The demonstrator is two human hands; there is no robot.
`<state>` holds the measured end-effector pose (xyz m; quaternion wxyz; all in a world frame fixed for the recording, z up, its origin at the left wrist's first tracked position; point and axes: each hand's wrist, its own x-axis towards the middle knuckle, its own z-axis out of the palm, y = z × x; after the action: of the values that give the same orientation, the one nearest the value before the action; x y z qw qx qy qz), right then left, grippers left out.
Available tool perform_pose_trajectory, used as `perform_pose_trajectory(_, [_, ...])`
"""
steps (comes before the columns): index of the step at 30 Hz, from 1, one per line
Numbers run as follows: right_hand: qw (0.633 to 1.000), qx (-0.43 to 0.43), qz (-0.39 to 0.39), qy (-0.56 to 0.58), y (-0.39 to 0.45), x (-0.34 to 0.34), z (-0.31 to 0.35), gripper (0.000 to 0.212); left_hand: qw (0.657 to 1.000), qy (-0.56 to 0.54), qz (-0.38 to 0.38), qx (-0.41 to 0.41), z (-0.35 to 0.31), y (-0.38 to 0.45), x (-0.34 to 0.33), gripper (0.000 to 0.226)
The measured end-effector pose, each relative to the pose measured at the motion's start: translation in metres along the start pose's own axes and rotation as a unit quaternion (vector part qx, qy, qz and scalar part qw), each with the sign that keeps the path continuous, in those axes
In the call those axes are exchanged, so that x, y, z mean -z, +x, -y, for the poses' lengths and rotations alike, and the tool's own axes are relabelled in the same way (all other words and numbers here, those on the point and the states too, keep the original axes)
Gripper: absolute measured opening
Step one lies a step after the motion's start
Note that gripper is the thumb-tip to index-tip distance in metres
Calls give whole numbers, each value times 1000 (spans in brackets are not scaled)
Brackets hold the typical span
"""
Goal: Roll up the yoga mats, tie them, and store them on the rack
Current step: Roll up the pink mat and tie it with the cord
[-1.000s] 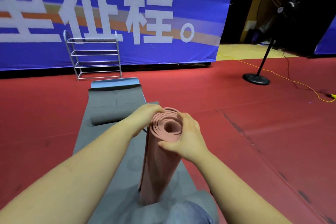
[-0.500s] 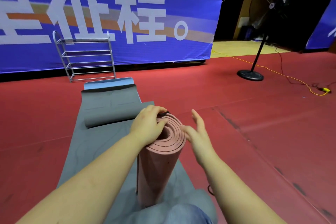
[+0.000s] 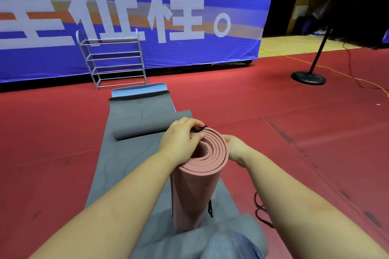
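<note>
Far left of the grip: metal rack (image 3: 114,63) standing empty against the blue banner (image 3: 147,6), well beyond the hands. Storage target, not yet in play.

Just beyond the grip: grey yoga mat (image 3: 134,124) lying flat underneath, its far end partly rolled; blue mat (image 3: 139,91) edge peeking out past it. Probably next in the queue, left spread until the pink one is tied.

At the grip: pink yoga mat (image 3: 197,185) fully rolled, stood on end on the grey mat, tilted slightly toward the camera. Upright likely to keep the coil tight and the top end reachable for tying.

Left hand (image 3: 182,142) curled over the top rim, thumb across the spiral end, fingers pinching a black strap (image 3: 199,128) at the far edge. Clamps the layers so nothing unwinds while the strap is fed.

Right hand (image 3: 235,147) on the far-right side of the roll, fingers wrapped behind it and mostly hidden; seems to hold the roll, bracing against the left hand's pull.

Below the grip: more black strap hanging down the roll's side, and a black cord (image 3: 260,209) loose on the red floor (image 3: 315,143), just right of the roll.

Far right: pedestal fan (image 3: 311,73) and a yellow cable (image 3: 336,70), well apart, irrelevant.

Judgement: rolling done, tying in progress.
</note>
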<state>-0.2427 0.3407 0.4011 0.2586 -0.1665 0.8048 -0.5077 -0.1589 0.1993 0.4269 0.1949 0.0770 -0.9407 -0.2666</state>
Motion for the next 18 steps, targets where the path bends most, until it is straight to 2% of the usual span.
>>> perform_pose_trajectory(4, [996, 37, -61, -55, 3, 5, -13, 14, 1000, 4, 1, 19, 2, 5, 1, 26])
perform_pose_trajectory(7, [990, 44, -97, -97, -3, 23, -21, 21, 999, 9, 2, 35, 2, 8, 1, 26])
perform_pose_trajectory(9, [985, 45, -95, -139, -11, 38, -27, 19, 999, 16, 0, 47, 3, 10, 2, 28])
perform_pose_trajectory(11, [970, 32, -97, -220, -20, 49, -33, 17, 998, 20, 0, 56, 3, 12, 3, 28])
perform_pose_trajectory(13, [952, 23, -137, -274, -28, 57, -35, 16, 998, 17, 0, 57, 1, 13, 1, 26])
perform_pose_trajectory(14, [946, 25, -164, -278, -31, 60, -35, 22, 998, 17, 0, 57, -2, 13, -1, 25])
perform_pose_trajectory(16, [956, 17, -202, -211, -35, 67, -33, 28, 998, 17, -1, 59, -7, 13, -4, 25])
perform_pose_trajectory(18, [980, -35, -192, -38, -41, 71, -27, 22, 998, 16, -3, 58, -10, 13, -7, 24])
